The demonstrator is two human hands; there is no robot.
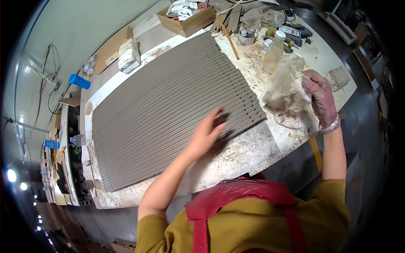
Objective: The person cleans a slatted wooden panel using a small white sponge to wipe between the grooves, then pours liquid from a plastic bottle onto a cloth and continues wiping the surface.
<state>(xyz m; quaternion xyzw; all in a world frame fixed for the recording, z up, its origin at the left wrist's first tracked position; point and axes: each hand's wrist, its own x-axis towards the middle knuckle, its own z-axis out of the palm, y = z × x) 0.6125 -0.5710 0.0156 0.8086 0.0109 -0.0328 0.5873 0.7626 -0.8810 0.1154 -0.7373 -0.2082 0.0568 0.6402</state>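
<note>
Long grey strips lie side by side in a broad slab, with small dark studs along its right edge. Over the slab's near right part is my left hand, bare, its fingers stretched and slightly smeared by motion. Whether it touches the strips I cannot tell. My right hand, in a pinkish stained glove, grips a crumpled off-white rag that hangs to the right of the slab. Below the rag, another whitish cloth bundle rests on the table.
Behind the rag stands a clear bottle with a white cap. Farther back are a tape roll, a thin wooden stick and an open wooden box. A wrapped white package lies beyond the slab, and a blue bottle is at left.
</note>
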